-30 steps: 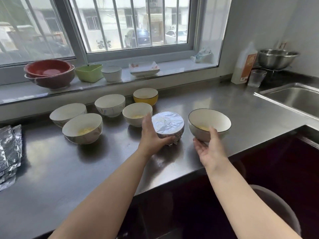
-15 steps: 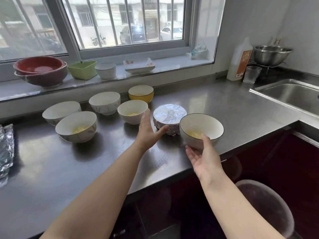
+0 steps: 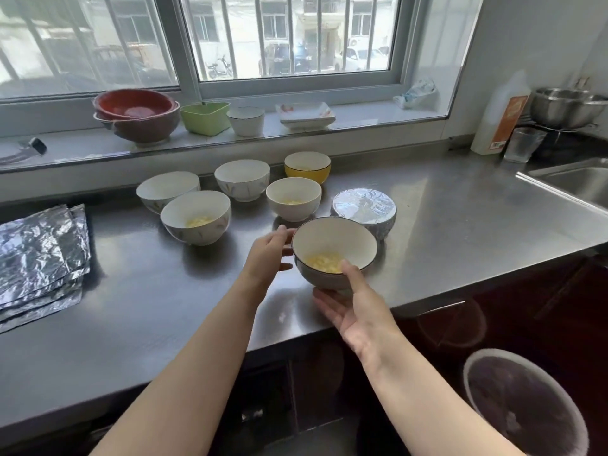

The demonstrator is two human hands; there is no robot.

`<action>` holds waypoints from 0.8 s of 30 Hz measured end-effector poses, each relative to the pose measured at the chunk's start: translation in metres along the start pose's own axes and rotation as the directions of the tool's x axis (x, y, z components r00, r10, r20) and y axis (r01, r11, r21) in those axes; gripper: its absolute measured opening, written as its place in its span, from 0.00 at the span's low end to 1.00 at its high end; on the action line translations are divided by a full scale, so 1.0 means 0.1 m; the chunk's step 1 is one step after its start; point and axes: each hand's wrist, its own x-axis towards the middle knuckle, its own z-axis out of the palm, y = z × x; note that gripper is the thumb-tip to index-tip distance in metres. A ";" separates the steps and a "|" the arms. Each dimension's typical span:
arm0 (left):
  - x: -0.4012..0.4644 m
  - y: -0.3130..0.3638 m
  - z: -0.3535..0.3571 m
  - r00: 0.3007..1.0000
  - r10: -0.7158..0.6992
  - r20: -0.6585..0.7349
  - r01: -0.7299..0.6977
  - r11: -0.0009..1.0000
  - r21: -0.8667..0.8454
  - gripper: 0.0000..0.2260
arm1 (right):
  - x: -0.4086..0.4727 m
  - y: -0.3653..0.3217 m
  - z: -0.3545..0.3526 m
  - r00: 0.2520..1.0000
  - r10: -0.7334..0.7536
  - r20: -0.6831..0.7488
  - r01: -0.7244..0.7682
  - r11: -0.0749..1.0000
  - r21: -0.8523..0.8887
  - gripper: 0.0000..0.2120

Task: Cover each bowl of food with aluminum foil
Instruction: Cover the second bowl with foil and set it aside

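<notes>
head view: the right hand (image 3: 353,311) cups the grey, dark-rimmed ceramic bowl of yellow food (image 3: 334,251) from below, thumb hooked over the near rim, near the front edge of the steel counter (image 3: 460,225). the left hand (image 3: 268,253) lies open, fingertips touching the bowl's left side. just behind stands the foil-covered bowl (image 3: 364,212); the crumpled stack of aluminum foil sheets (image 3: 39,255) lies well apart to the left. a one-sided grip could tip the bowl and spill food, or knock it against the covered bowl.
</notes>
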 end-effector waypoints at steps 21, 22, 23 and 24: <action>-0.23 -0.43 -1.26 0.945 0.016 -0.327 0.037 0.987 0.156 0.11 | 0.29 0.48 0.57 0.848 -0.487 0.209 0.494 0.584 -0.644 0.26; -0.24 -0.45 -1.33 0.931 0.054 -0.362 0.024 0.978 0.207 0.10 | 0.26 0.52 0.60 0.750 -0.603 0.271 0.619 0.496 -0.609 0.19; -0.25 -0.45 -1.42 0.910 0.092 -0.404 0.019 0.965 0.262 0.10 | 0.24 0.56 0.65 0.666 -0.663 0.343 0.710 0.420 -0.566 0.13; -0.26 -0.46 -1.53 0.885 0.122 -0.449 0.030 0.948 0.318 0.09 | 0.21 0.61 0.72 0.605 -0.678 0.417 0.768 0.362 -0.528 0.11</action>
